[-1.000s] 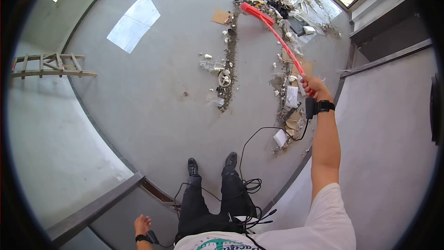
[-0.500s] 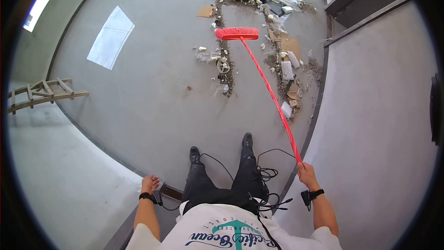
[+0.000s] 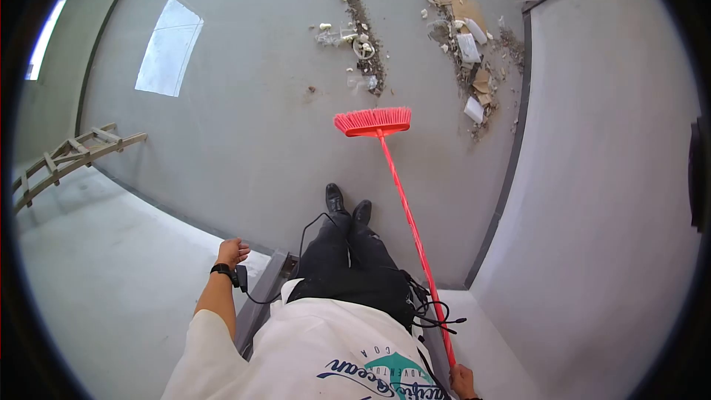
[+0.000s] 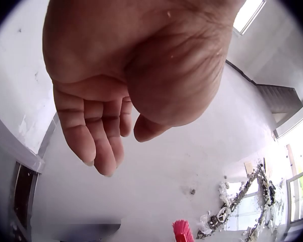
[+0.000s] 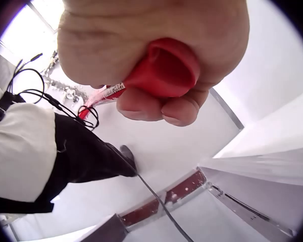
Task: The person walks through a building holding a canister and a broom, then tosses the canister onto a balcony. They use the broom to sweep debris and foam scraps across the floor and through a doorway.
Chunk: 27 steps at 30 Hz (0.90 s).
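Observation:
A red broom (image 3: 372, 121) with pink-red bristles lies head-out over the grey floor, its long handle slanting down to the right. Around the handle's end, my right hand (image 3: 463, 381) curls its fingers beside my hip. In the right wrist view the handle's hollow red end cap (image 5: 172, 68) pokes out of the fist. My left hand (image 3: 234, 252) hangs at my left side with nothing in it. Its fingers (image 4: 81, 141) are loosely bent in the left wrist view.
Two rows of swept debris (image 3: 363, 44) with foam bits, cardboard and dirt run across the floor ahead. A wooden ladder (image 3: 74, 155) stands at the left wall. Black cables (image 3: 437, 315) hang at my right hip. A pale wall (image 3: 607, 178) rises on the right.
The broom head has come back from the far debris toward my feet, as my right hand drew the handle back to my hip. The debris now sits farther up in the view.

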Each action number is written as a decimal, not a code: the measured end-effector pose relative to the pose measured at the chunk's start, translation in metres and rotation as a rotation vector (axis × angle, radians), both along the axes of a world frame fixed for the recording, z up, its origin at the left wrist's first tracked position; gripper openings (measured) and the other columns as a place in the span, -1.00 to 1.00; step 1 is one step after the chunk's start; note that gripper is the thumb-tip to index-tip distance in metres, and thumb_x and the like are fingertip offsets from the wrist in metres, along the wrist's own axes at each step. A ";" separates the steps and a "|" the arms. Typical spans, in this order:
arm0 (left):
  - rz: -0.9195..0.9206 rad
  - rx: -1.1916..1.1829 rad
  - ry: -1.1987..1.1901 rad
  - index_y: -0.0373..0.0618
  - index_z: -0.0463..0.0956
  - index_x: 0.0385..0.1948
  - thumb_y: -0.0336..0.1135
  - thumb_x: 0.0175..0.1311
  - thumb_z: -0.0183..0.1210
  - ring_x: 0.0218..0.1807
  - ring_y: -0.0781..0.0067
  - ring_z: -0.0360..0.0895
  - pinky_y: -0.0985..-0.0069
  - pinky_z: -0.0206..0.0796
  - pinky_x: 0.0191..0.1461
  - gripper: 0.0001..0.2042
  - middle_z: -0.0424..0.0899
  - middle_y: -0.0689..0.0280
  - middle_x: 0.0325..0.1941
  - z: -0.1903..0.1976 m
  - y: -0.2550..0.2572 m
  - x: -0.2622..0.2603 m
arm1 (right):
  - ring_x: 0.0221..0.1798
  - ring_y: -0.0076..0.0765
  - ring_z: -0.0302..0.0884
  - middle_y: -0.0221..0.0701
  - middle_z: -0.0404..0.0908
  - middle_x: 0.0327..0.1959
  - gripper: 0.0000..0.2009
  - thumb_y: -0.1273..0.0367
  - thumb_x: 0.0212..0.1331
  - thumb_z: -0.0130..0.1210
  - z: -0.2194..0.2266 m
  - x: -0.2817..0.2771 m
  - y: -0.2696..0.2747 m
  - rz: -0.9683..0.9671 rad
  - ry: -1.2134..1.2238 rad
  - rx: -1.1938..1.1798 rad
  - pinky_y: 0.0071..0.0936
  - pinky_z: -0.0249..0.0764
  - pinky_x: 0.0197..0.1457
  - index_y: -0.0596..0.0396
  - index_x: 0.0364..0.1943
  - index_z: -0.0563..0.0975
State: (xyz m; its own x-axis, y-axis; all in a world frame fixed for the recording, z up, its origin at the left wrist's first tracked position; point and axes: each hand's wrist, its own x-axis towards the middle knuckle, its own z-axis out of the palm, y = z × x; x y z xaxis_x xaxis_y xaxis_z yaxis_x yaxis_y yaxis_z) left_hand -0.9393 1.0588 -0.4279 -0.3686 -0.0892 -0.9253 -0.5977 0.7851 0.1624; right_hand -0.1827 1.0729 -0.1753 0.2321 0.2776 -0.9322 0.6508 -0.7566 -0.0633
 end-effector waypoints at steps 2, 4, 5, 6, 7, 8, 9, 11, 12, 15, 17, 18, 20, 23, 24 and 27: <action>0.004 -0.014 0.009 -0.21 0.30 -0.05 -0.24 0.28 -0.07 -0.33 0.35 0.54 0.45 0.40 -0.33 -0.70 0.56 0.19 -0.29 0.020 -0.012 0.006 | -0.66 -0.55 0.32 -0.48 0.38 -0.76 -0.51 0.06 0.25 -0.11 -0.010 0.019 -0.032 0.130 -0.003 0.121 -0.52 0.22 -0.58 0.17 -0.68 0.44; -0.005 -0.081 -0.003 -0.19 0.30 -0.05 -0.23 0.28 -0.08 -0.32 0.37 0.54 0.46 0.39 -0.34 -0.71 0.56 0.21 -0.27 0.025 -0.037 0.000 | -0.64 -0.36 0.37 -0.30 0.41 -0.75 -0.46 0.02 0.25 -0.18 -0.026 0.021 -0.029 0.255 -0.122 0.033 -0.37 0.28 -0.52 0.23 -0.65 0.45; 0.006 -0.107 0.004 -0.18 0.31 -0.05 -0.23 0.29 -0.08 -0.33 0.37 0.54 0.46 0.39 -0.34 -0.71 0.56 0.22 -0.27 0.026 -0.049 -0.002 | -0.62 -0.24 0.38 -0.23 0.42 -0.73 -0.47 0.04 0.25 -0.18 -0.040 0.021 -0.026 0.315 -0.127 0.067 -0.32 0.29 -0.49 0.25 -0.64 0.45; 0.011 -0.103 0.017 -0.18 0.31 -0.07 -0.23 0.29 -0.08 -0.33 0.38 0.54 0.47 0.39 -0.34 -0.72 0.56 0.22 -0.27 0.030 -0.057 -0.003 | -0.60 -0.13 0.40 -0.15 0.43 -0.71 -0.48 0.06 0.26 -0.18 -0.060 0.022 -0.022 0.381 -0.123 0.113 -0.27 0.30 -0.46 0.26 -0.64 0.44; 0.018 -0.100 0.032 -0.17 0.32 -0.08 -0.22 0.29 -0.08 -0.33 0.38 0.53 0.47 0.38 -0.35 -0.73 0.55 0.22 -0.27 0.037 -0.065 -0.005 | -0.58 -0.05 0.40 -0.11 0.43 -0.69 -0.49 0.08 0.26 -0.19 -0.077 0.023 -0.022 0.395 -0.120 0.138 -0.23 0.29 -0.44 0.27 -0.63 0.44; 0.046 -0.104 0.055 -0.17 0.33 -0.11 -0.23 0.29 -0.08 -0.34 0.40 0.53 0.49 0.38 -0.36 -0.74 0.55 0.23 -0.29 0.041 -0.072 -0.004 | -0.56 0.03 0.40 -0.08 0.44 -0.67 -0.50 0.10 0.26 -0.19 -0.090 0.028 -0.021 0.415 -0.113 0.158 -0.20 0.29 -0.43 0.27 -0.63 0.44; 0.058 -0.118 0.056 -0.17 0.33 -0.11 -0.23 0.29 -0.08 -0.34 0.40 0.53 0.49 0.38 -0.36 -0.74 0.55 0.23 -0.29 0.045 -0.079 -0.002 | -0.57 0.01 0.39 -0.08 0.43 -0.68 -0.50 0.10 0.26 -0.19 -0.106 0.025 -0.013 0.408 -0.092 0.185 -0.19 0.28 -0.44 0.27 -0.63 0.44; 0.064 -0.112 0.106 -0.16 0.33 -0.12 -0.23 0.28 -0.08 -0.35 0.41 0.53 0.50 0.37 -0.37 -0.75 0.55 0.24 -0.30 0.055 -0.090 -0.007 | -0.58 -0.01 0.39 -0.09 0.43 -0.69 -0.49 0.09 0.27 -0.21 -0.138 0.009 0.012 0.416 -0.092 0.197 -0.20 0.28 -0.45 0.27 -0.63 0.44; 0.090 -0.112 0.099 -0.16 0.33 -0.12 -0.23 0.27 -0.07 -0.36 0.41 0.52 0.50 0.37 -0.38 -0.75 0.55 0.24 -0.31 0.053 -0.100 -0.014 | -0.58 -0.02 0.38 -0.09 0.43 -0.69 -0.49 0.09 0.27 -0.21 -0.153 -0.006 0.028 0.426 -0.121 0.192 -0.20 0.28 -0.45 0.28 -0.63 0.44; 0.174 -0.092 0.114 -0.16 0.33 -0.13 -0.23 0.27 -0.06 -0.36 0.40 0.52 0.50 0.37 -0.38 -0.75 0.55 0.23 -0.32 0.051 -0.114 -0.028 | -0.62 -0.04 0.37 -0.10 0.41 -0.73 -0.44 0.05 0.26 -0.21 -0.214 -0.045 0.084 0.389 -0.030 0.250 -0.20 0.27 -0.48 0.30 -0.65 0.42; 0.203 -0.052 0.114 -0.16 0.33 -0.12 -0.23 0.26 -0.05 -0.36 0.39 0.52 0.49 0.37 -0.38 -0.75 0.55 0.23 -0.32 0.043 -0.119 -0.050 | -0.68 -0.17 0.34 -0.18 0.35 -0.79 -0.40 -0.02 0.24 -0.20 -0.245 -0.115 0.147 0.381 0.021 0.318 -0.22 0.23 -0.54 0.31 -0.67 0.40; 0.209 -0.044 0.106 -0.16 0.32 -0.11 -0.22 0.26 -0.05 -0.36 0.39 0.52 0.49 0.37 -0.38 -0.74 0.55 0.22 -0.31 0.037 -0.122 -0.060 | -0.74 -0.25 0.33 -0.27 0.34 -0.83 -0.38 -0.07 0.22 -0.19 -0.255 -0.140 0.168 0.268 -0.038 0.226 -0.26 0.21 -0.64 0.25 -0.70 0.40; 0.210 -0.014 0.059 -0.16 0.30 -0.08 -0.22 0.26 -0.05 -0.32 0.37 0.53 0.48 0.38 -0.35 -0.71 0.55 0.19 -0.26 0.022 -0.135 -0.090 | -0.86 -0.43 0.21 -0.42 0.29 -0.84 -0.42 -0.11 0.20 -0.20 -0.272 -0.194 0.207 0.237 0.010 0.236 -0.43 0.11 -0.77 0.13 -0.68 0.39; 0.182 -0.019 0.048 -0.18 0.29 -0.06 -0.22 0.26 -0.05 -0.31 0.35 0.53 0.46 0.39 -0.34 -0.70 0.55 0.17 -0.24 0.028 -0.129 -0.130 | -0.89 -0.50 0.12 -0.50 0.20 -0.85 -0.43 -0.16 0.17 -0.19 -0.282 -0.293 0.272 0.090 0.047 0.221 -0.49 0.06 -0.83 0.07 -0.66 0.34; 0.191 -0.027 0.038 -0.20 0.28 -0.04 -0.23 0.27 -0.06 -0.32 0.35 0.54 0.47 0.39 -0.34 -0.69 0.55 0.17 -0.24 0.029 -0.130 -0.145 | -0.89 -0.52 0.09 -0.52 0.18 -0.86 -0.44 -0.17 0.16 -0.19 -0.273 -0.335 0.296 0.055 0.063 0.224 -0.51 0.05 -0.83 0.06 -0.64 0.33; 0.159 -0.009 0.050 -0.21 0.27 -0.03 -0.23 0.27 -0.07 -0.34 0.35 0.54 0.49 0.39 -0.36 -0.69 0.55 0.17 -0.26 0.032 -0.131 -0.198 | -0.88 -0.52 0.09 -0.51 0.19 -0.85 -0.43 -0.19 0.14 -0.19 -0.265 -0.457 0.384 -0.014 0.125 0.226 -0.50 0.07 -0.82 0.08 -0.59 0.34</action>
State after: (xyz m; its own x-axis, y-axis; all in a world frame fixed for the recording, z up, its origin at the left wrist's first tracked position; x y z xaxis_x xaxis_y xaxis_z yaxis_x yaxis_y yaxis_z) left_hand -1.1374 0.9281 -0.3956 -0.3952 -0.1578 -0.9049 -0.7054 0.6831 0.1890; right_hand -0.6400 1.4567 -0.4407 0.1243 0.4801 -0.8684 0.6169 -0.7228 -0.3113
